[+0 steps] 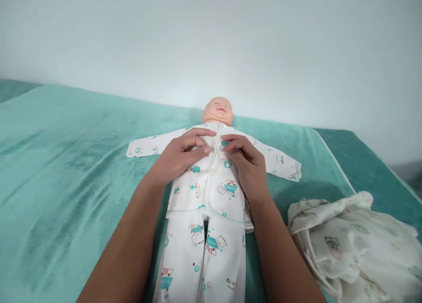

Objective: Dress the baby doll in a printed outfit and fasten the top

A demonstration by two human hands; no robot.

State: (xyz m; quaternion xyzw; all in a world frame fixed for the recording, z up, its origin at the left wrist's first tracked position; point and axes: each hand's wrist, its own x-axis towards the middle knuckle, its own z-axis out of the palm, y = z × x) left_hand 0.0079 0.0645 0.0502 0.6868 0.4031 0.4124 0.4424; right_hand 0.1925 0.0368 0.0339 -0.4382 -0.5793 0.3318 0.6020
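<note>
A baby doll lies on its back in the middle of a teal blanket, head towards the wall and arms spread. It wears a white printed top and matching white trousers. My left hand rests on the left side of the doll's chest, fingers curled and pinching the top's front edge. My right hand lies on the other side, fingers likewise pinched on the front opening near the collar. Both fingertips meet at the middle of the chest.
A crumpled pile of pale printed clothing lies on the blanket at the lower right. A plain white wall stands behind the bed. The blanket's right edge runs diagonally past the doll's sleeve.
</note>
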